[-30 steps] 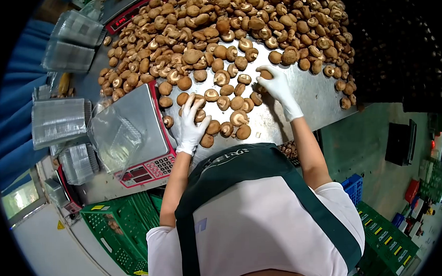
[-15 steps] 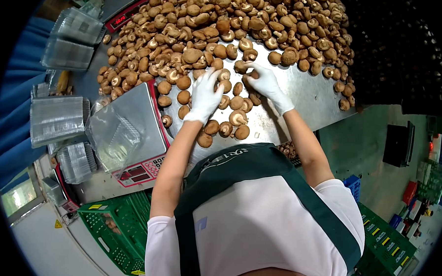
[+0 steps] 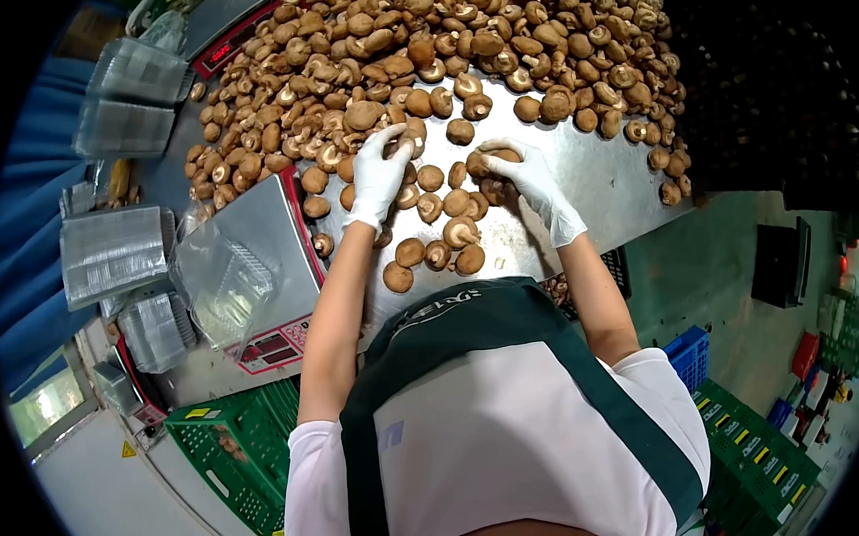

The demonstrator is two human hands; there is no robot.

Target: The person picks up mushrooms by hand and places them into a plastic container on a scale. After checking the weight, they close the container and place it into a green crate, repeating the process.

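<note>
Brown mushrooms [image 3: 361, 115] lie heaped across the metal table [image 3: 598, 179], with several loose ones [image 3: 460, 231] between and below my hands. My left hand [image 3: 380, 179], in a white glove, has its thumb and fingers curled at a mushroom at the heap's lower edge. My right hand [image 3: 531, 179], also gloved, has its thumb and fingers closed around a mushroom [image 3: 503, 154], with other mushrooms touching or just below its fingertips.
On the left stand a scale [image 3: 256, 239] with a clear plastic bag or tray on it, and stacks of clear trays [image 3: 113, 253]. A second scale [image 3: 219, 55] is at the upper left. Green crates [image 3: 232, 459] stand below the table's left side.
My left hand has shifted left and slightly up from the loose mushrooms. My right hand has moved slightly down and right, and its fingers are now around a mushroom.
</note>
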